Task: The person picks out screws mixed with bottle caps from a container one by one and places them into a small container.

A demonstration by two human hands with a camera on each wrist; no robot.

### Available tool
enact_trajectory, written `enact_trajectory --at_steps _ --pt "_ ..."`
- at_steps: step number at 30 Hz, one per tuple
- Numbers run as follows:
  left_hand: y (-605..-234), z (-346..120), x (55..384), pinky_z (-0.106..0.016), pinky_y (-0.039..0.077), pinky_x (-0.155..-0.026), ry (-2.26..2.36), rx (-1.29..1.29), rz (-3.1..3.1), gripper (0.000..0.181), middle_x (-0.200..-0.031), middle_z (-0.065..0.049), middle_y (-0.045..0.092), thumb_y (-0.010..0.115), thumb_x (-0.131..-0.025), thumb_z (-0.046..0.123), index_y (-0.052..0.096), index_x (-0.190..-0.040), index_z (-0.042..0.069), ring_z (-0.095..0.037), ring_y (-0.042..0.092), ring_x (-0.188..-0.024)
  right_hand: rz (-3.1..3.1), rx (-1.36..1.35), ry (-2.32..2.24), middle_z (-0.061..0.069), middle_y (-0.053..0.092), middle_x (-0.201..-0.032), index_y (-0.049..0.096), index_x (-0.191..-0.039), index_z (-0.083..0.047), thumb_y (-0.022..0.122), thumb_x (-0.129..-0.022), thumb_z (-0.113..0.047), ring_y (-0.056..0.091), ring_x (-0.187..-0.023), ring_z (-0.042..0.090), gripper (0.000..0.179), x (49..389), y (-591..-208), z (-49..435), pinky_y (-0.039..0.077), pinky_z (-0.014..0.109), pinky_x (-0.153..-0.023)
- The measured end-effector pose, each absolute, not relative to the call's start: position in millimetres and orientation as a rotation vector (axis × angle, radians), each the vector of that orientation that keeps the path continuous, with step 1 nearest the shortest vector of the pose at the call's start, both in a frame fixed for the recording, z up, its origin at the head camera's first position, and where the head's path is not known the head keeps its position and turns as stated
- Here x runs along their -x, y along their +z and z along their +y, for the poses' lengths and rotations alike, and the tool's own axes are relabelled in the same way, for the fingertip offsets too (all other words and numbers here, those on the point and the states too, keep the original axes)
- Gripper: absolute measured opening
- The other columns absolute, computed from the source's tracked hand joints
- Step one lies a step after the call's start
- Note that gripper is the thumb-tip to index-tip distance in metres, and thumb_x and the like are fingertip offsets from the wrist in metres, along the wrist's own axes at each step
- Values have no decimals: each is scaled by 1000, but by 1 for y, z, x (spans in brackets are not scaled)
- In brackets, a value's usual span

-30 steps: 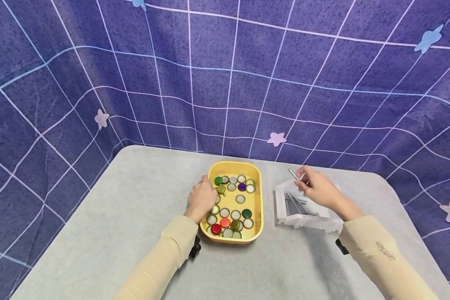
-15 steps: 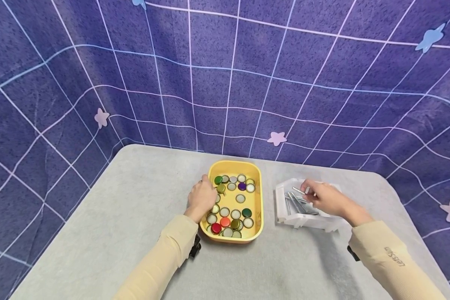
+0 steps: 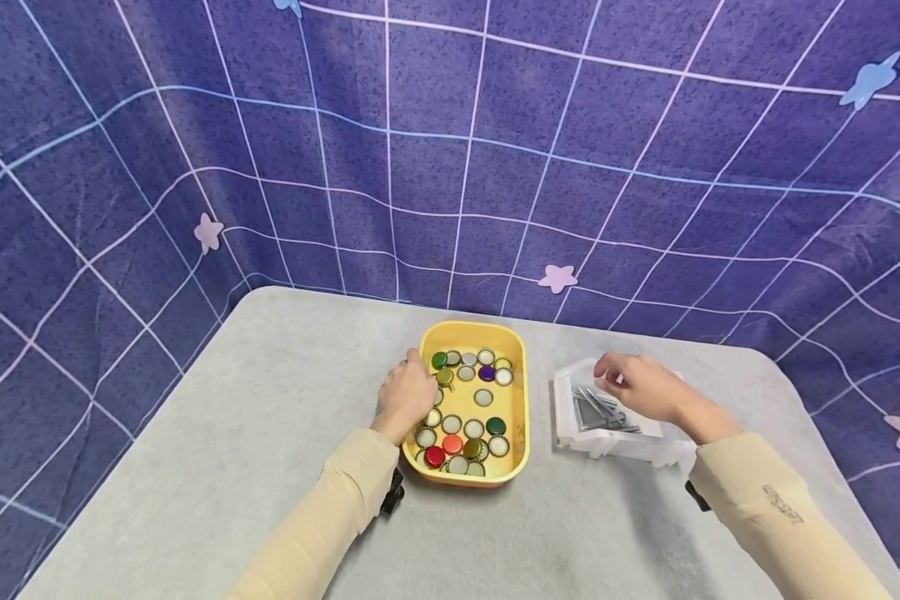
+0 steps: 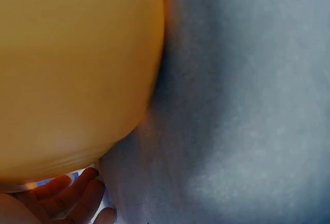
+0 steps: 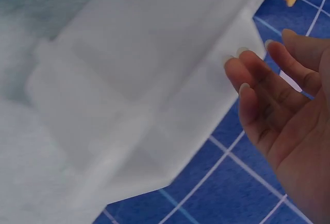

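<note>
My left hand (image 3: 407, 390) grips the left rim of a yellow bin (image 3: 515, 417), with its fingers along the outer wall. In the left wrist view the bin's wall (image 4: 77, 80) fills much of the picture, and the fingers (image 4: 85, 195) show below it. Inside the bin lie several bottle caps, among them a red cap (image 3: 434, 456) and a purple cap (image 3: 487, 373). My right hand (image 3: 645, 387) hovers over a white plastic bin (image 3: 562, 408), fingers loosely bent, holding nothing visible. Several grey metal rods (image 3: 600, 410) lie in that white bin, partly hidden by the hand.
Both bins stand on a grey table (image 3: 285, 358), the white one to the right of the yellow one with a gap between them. Behind the table hangs a purple-blue curtain (image 3: 435, 167) with a grid pattern and stars.
My right hand has lowered over the white bin and let go of the metal rod it held. The left hand stays on the yellow bin.
</note>
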State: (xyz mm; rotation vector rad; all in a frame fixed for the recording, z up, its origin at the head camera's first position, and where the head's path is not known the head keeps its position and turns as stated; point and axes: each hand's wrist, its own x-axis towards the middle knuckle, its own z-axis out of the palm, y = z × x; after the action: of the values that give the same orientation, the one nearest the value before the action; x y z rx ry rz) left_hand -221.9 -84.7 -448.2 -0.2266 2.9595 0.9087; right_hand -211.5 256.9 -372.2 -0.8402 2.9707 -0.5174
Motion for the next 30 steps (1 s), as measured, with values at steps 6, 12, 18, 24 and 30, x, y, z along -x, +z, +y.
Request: enact_trajectory --at_steps 6,12,18,24,30 --pt "-448 -85 222 -53 52 -84 908 215 2962 27 -100 -14 64 46 -94 22 49 -115 5 -37 65 -97 2982 909 -537 3 70 -83 67 -97 -5 62 -92 -9 66 -77 15 9 222 -357 228 54 39 -73" --pt "-447 -84 222 -52 52 -82 902 214 2963 28 -98 -13 63 46 -93 21 49 -116 6 -36 65 -95 2968 962 -628 5 72 -87 69 -95 -6 62 -93 -11 66 -80 17 9 230 -358 187 56 38 -77" --pt "-448 -84 221 -51 52 -82 895 224 2962 28 -98 -13 63 47 -94 21 49 -117 6 -35 65 -94 2936 998 -658 5 72 -90 69 -97 -7 62 -92 -11 67 -81 17 10 231 -375 146 57 35 -76" --pt "-448 -84 222 -51 53 -83 892 221 2971 27 -98 -13 64 49 -93 21 49 -116 6 -36 65 -95 2929 1017 -562 5 70 -93 68 -100 -6 64 -90 -10 66 -84 18 12 228 -395 111 56 34 -76" --pt "-449 -84 222 -52 53 -83 880 225 2979 28 -100 -15 64 50 -94 20 49 -118 6 -36 65 -96 2953 1070 -345 6 64 -108 66 -105 -10 66 -88 -12 63 -100 27 16 221 -418 87 55 42 -83"
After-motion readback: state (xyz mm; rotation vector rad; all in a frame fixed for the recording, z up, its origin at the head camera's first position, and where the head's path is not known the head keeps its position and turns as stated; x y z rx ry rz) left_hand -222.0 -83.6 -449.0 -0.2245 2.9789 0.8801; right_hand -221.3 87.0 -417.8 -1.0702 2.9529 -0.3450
